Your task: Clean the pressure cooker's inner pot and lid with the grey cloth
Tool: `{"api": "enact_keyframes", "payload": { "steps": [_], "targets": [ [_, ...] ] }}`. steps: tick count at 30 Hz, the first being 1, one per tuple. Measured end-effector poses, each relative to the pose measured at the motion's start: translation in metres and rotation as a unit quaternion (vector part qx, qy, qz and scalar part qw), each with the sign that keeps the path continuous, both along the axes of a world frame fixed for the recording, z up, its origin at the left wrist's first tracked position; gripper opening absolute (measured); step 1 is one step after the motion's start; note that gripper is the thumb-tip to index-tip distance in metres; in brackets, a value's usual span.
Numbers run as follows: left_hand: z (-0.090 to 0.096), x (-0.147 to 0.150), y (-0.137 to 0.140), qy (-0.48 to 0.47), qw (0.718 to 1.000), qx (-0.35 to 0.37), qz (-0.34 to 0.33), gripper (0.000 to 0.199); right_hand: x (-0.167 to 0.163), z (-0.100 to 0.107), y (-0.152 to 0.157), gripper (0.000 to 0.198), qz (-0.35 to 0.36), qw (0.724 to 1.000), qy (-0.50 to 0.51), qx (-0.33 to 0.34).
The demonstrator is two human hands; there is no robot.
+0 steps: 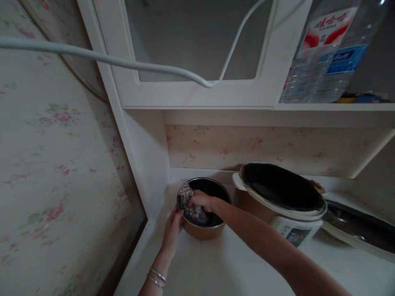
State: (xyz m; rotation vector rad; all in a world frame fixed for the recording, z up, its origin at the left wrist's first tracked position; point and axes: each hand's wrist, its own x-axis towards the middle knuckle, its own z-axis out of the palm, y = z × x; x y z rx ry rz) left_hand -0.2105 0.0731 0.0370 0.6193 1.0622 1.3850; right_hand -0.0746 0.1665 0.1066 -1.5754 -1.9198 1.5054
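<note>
Pot found upright on the white counter, near the corner where the side panel meets the back. Left hand grasps the pot at its left side, thumb by the rim; two bracelets noted at that wrist. Right hand reaches over the right rim, its fingers closed on a mottled grey cloth. Cloth lies partly inside the pot, against the left inner wall, one end up at the rim. To the right, just beside, stands an uncovered cooker with a dark interior. Its glass-like lid rests farther right, tilted. Overhead, a white cable crosses in front of the cupboard
</note>
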Motion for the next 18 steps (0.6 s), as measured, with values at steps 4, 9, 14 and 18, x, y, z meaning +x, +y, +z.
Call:
{"api": "enact_keyframes", "payload": {
  "steps": [4,9,14,18],
  "targets": [
    [-0.004,-0.001,0.002,0.015,1.000,0.004,-0.002,0.047,0.030,-0.003,0.004,0.021,0.162,0.975,-0.151,0.003],
    [-0.001,0.000,0.004,0.029,0.999,0.023,-0.012,0.044,0.040,-0.015,0.017,0.030,0.255,0.913,-0.301,0.107],
    [0.002,-0.006,0.008,0.045,0.999,-0.008,-0.029,0.048,0.029,-0.022,0.030,0.029,0.323,0.854,-0.344,0.220],
    [0.000,-0.007,0.006,0.051,0.998,-0.003,-0.026,0.050,0.033,-0.018,0.033,0.033,0.316,0.836,-0.370,0.252]
  ]
}}
